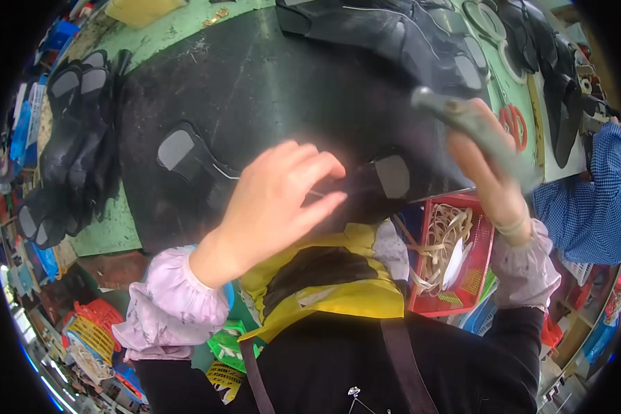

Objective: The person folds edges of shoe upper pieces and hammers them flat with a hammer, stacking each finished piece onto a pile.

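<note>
A black leather piece (pixel 200 157), apparently a shoe upper, lies on the black work mat (pixel 255 90), with a grey patch at each end and a white line along one edge. My left hand (pixel 276 186) is over its middle and hides part of it. The fingers are curved and the thumb stands apart, with nothing visible between them. To the right, my right hand (pixel 486 159) is raised above the mat, closed round a grey-green hammer (pixel 472 124). Motion blurs the tool, so its exact shape is unclear.
Stacked black leather pieces (pixel 83 131) lie at the left; more black pieces (pixel 393 34) lie at the far side. Red-handled scissors (pixel 513 124) and tape rolls (pixel 486 21) sit at the right. A red basket (pixel 486 255) of tan strips stands by the near edge.
</note>
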`<control>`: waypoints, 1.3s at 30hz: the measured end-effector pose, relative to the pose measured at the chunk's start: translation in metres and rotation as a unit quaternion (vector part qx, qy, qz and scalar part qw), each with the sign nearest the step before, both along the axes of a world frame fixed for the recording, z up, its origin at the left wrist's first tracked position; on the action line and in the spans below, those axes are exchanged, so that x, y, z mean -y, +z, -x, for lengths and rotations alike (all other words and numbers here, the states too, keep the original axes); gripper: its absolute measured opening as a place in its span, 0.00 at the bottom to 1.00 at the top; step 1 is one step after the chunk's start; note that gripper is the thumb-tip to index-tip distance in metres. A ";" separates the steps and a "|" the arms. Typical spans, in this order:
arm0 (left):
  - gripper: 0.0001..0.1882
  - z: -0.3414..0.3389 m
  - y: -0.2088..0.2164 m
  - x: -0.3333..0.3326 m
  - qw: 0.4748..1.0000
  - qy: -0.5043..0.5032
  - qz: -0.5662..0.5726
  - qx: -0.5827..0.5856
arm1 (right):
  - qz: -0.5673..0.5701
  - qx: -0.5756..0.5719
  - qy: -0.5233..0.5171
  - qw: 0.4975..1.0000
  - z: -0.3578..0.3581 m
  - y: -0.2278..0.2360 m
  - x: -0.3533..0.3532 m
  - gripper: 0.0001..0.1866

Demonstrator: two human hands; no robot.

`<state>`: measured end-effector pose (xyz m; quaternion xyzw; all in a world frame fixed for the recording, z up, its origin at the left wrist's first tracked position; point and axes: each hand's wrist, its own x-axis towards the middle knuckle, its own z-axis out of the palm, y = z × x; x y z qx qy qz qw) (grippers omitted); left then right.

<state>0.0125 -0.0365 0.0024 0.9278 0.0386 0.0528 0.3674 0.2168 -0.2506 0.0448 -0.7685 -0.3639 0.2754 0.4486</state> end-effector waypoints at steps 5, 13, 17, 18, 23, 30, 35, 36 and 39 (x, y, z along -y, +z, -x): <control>0.18 -0.016 -0.005 0.013 0.997 0.032 -0.062 0.029 | -0.030 0.126 0.188 0.974 0.016 0.007 0.003 0.17; 0.14 -0.022 -0.014 0.015 0.994 0.062 -0.055 0.076 | 0.026 0.085 0.161 0.983 0.010 -0.005 0.002 0.14; 0.15 -0.023 -0.018 0.018 0.989 0.059 -0.084 0.110 | -0.033 0.150 0.132 0.979 0.013 0.008 -0.013 0.13; 0.15 -0.023 -0.016 0.018 0.986 0.050 -0.105 0.116 | -0.017 0.163 0.149 0.975 0.012 0.008 -0.013 0.13; 0.15 -0.022 -0.015 0.014 0.981 0.037 -0.147 0.124 | 0.025 0.274 0.214 0.937 0.005 0.005 -0.031 0.15; 0.12 -0.015 0.004 -0.019 0.994 -0.077 -0.055 0.050 | 0.038 0.234 0.244 0.940 0.019 -0.009 -0.014 0.20; 0.10 -0.021 -0.001 -0.029 0.958 -0.157 -0.183 0.153 | 0.102 0.151 0.212 0.960 0.024 -0.003 -0.016 0.24; 0.10 -0.023 0.000 -0.032 0.949 -0.184 -0.201 0.157 | 0.079 0.186 0.217 0.955 0.025 -0.004 -0.015 0.25; 0.10 -0.031 -0.003 -0.035 0.933 -0.214 -0.233 0.171 | 0.061 0.212 0.210 0.952 0.026 -0.003 -0.016 0.25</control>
